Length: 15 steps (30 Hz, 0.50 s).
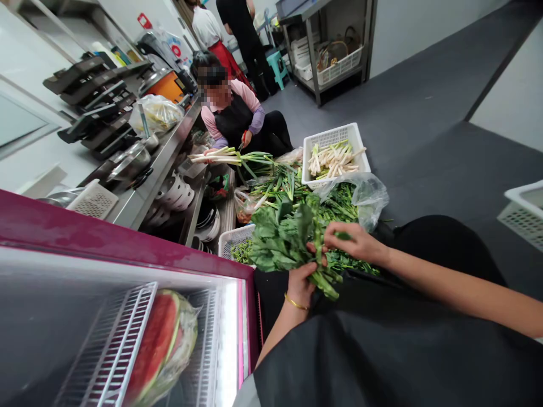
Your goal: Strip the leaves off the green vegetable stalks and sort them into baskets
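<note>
Presently, greens sit bunched at centre frame, stems gripped in the left hand, fingers closed round them. Right hand, at 3 o'clock of the bunch, pinches a leaf between its fingers. At 12 o'clock, a basket holds trimmed scallions. At 11 o'clock, a seated person handles more scallions. At 7 o'clock, a watermelon lies in a cooler.

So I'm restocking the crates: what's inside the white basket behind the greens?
The white basket holds a pile of trimmed pale scallion stalks. Its near edge is hidden by a clear plastic bag.
</note>
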Motion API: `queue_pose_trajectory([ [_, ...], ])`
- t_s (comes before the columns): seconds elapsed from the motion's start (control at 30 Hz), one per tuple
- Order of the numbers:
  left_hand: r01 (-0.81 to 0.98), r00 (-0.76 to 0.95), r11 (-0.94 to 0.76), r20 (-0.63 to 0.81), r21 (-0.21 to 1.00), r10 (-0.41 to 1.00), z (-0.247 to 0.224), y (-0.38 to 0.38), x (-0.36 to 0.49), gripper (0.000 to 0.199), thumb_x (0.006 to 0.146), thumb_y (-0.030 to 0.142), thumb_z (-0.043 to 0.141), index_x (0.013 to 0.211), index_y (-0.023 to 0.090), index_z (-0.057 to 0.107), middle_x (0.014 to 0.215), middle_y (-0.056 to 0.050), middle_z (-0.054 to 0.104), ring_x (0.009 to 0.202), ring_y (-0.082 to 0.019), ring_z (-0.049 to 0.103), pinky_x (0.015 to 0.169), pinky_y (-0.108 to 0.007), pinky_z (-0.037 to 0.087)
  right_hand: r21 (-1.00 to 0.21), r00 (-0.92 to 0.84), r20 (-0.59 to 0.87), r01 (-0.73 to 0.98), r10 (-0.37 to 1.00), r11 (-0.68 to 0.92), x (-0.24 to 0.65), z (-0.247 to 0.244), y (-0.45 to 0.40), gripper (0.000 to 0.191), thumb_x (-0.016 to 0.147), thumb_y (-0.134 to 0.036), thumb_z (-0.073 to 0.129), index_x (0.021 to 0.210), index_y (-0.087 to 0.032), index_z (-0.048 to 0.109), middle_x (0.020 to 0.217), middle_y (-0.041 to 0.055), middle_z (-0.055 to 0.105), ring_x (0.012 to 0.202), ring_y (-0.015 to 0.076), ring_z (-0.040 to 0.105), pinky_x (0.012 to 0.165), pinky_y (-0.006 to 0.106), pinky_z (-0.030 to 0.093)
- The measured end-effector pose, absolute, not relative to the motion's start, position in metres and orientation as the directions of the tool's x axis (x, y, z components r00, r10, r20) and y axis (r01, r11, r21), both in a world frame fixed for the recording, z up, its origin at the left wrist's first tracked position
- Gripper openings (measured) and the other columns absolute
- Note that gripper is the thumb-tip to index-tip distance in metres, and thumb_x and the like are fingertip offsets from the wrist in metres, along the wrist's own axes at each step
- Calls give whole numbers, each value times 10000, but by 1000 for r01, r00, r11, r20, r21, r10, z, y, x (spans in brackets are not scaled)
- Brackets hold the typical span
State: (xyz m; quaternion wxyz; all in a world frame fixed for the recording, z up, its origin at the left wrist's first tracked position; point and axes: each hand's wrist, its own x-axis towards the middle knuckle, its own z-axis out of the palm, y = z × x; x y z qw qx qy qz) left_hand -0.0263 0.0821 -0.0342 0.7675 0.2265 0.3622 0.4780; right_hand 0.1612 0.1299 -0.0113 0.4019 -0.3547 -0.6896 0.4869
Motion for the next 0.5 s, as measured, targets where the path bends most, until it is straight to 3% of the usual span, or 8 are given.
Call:
queue_pose_trajectory([
  [0.07,-638,291,368,-230,677,929,-34,88,-28,327,532,308,727,812,195,602,830,-59,635,651,-171,567,602,-305,433,-894,-628,140,252,765,371,178,-16,128,326,728,-473,664,893,-193,684,836,54,665,772,188,614,729,306,476],
  [0.13,-658,293,362,-217,661,931,-36,92,-29,305,517,337,673,769,200,573,761,-46,612,543,-126,498,544,-285,389,-901,-669,35,301,742,313,186,-13,135,507,657,-475,719,1071,-187,673,942,77,676,828,210,629,726,312,487],
  [0.2,-649,294,393,-262,651,919,-40,92,-28,307,529,379,628,771,200,561,728,-41,591,501,-110,462,518,-280,372,-968,-610,-10,206,792,146,179,-4,145,559,704,-487,673,1161,-168,629,972,81,679,813,198,640,676,293,496],
  [0.3,-634,298,426,-304,646,905,-44,92,-21,360,545,410,600,839,202,584,710,-37,581,491,-120,481,525,-295,401,-1000,-532,2,-20,847,-10,158,6,154,426,768,-506,607,977,-141,675,738,35,669,608,138,606,538,242,458],
  [0.4,-588,342,470,-325,658,882,-42,95,-17,417,533,347,612,919,187,620,791,-78,635,627,-205,595,589,-339,458,-989,-348,-24,-130,937,-73,170,2,150,374,731,-504,661,816,-140,679,610,27,632,514,124,565,503,255,439],
  [0.5,-565,373,516,-359,644,856,-39,102,-16,447,541,269,603,973,160,644,953,-120,673,858,-278,640,701,-370,492,-988,124,-72,-148,990,-54,237,-17,140,384,732,-538,648,754,-156,675,649,84,657,518,136,576,533,328,430],
])
